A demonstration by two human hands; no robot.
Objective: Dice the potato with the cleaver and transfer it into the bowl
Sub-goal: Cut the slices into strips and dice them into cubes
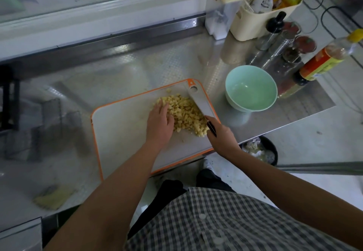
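A heap of yellow potato dice [186, 113] lies on the far right part of a white cutting board with an orange rim [117, 133]. My left hand [160, 122] rests flat against the heap's left side, fingers straight. My right hand [221, 137] grips the dark handle of the cleaver [200, 101], whose blade lies along the heap's right side, tip pointing away from me. An empty pale green bowl [251, 89] stands on the steel counter just right of the board.
Sauce bottles [322, 62], spice jars [294, 48] and a cream caddy [261, 15] crowd the counter behind the bowl. A black bin with scraps [261, 149] sits on the floor below the counter's front edge. A yellow cloth [53, 199] lies at the near left.
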